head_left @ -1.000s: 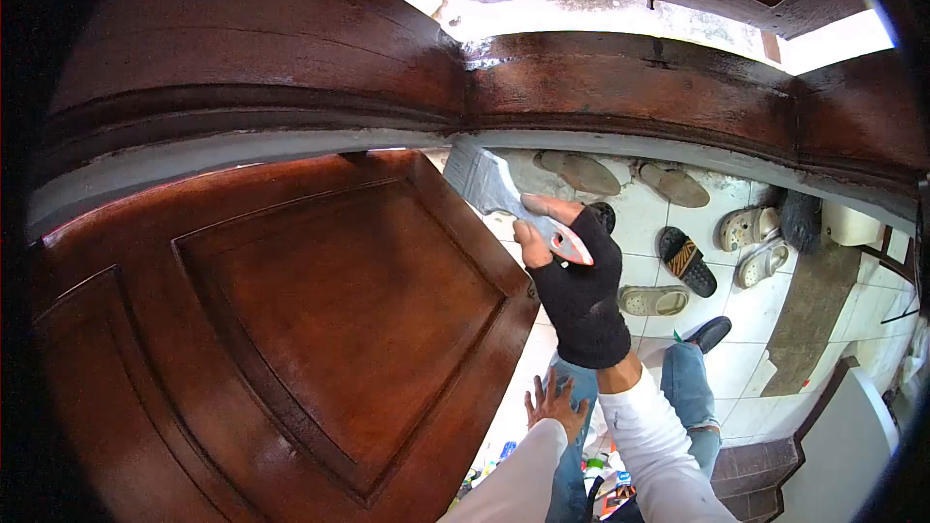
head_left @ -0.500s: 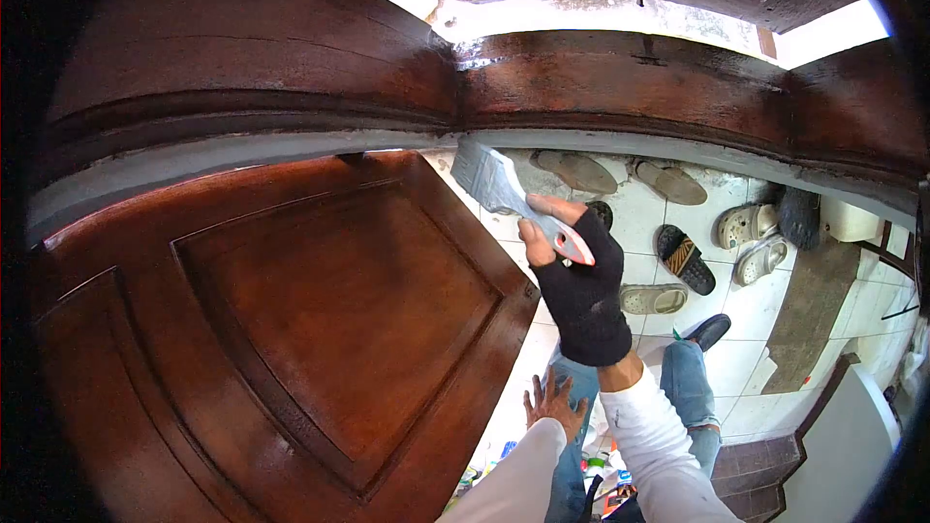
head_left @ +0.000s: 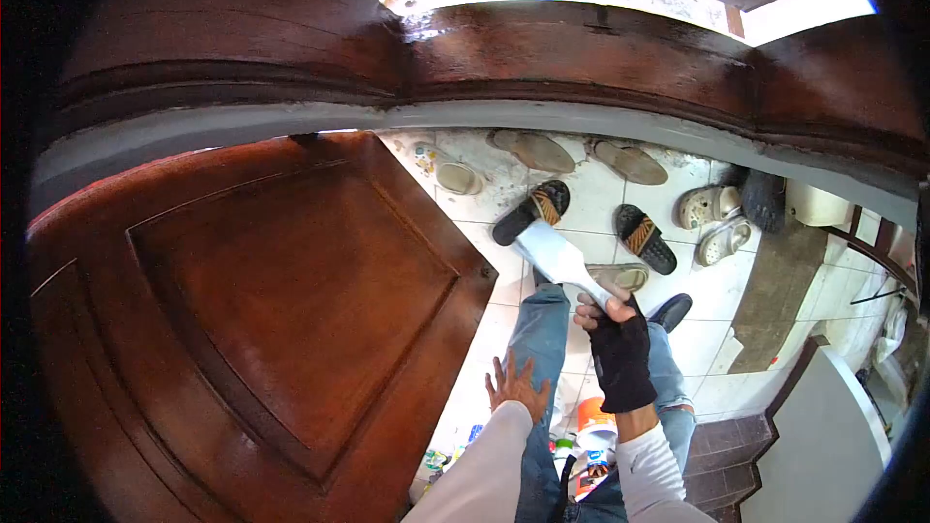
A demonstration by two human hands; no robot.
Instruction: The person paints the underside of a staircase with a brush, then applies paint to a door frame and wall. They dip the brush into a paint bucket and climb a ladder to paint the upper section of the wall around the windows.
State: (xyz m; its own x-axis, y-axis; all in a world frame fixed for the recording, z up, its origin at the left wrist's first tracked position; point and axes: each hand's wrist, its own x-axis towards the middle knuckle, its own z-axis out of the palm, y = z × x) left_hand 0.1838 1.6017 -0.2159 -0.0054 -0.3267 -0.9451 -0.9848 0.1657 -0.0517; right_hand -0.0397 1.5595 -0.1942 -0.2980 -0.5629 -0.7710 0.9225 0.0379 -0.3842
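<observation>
My right hand (head_left: 623,349), in a black fingerless glove, is closed on the handle of a paintbrush (head_left: 557,254). The pale grey brush head points up and to the left, over a black slide sandal on the floor. My left hand (head_left: 518,385) is bare, its fingers spread against the left leg of my jeans (head_left: 540,329). Left of both hands leans a dark brown panelled wooden door (head_left: 291,310) with a glossy surface.
Overhead runs a brown wooden frame (head_left: 581,53) with a grey lower edge (head_left: 581,116). Sandals (head_left: 645,239) and clogs (head_left: 725,241) lie on white tiles. An orange-and-white tub (head_left: 596,421) and several containers stand near my legs. Brown steps (head_left: 722,455) are at the lower right.
My right hand has come down and towards me with the paintbrush, from near the grey edge to above the floor. My left hand stays on my leg. The whole view has shifted slightly.
</observation>
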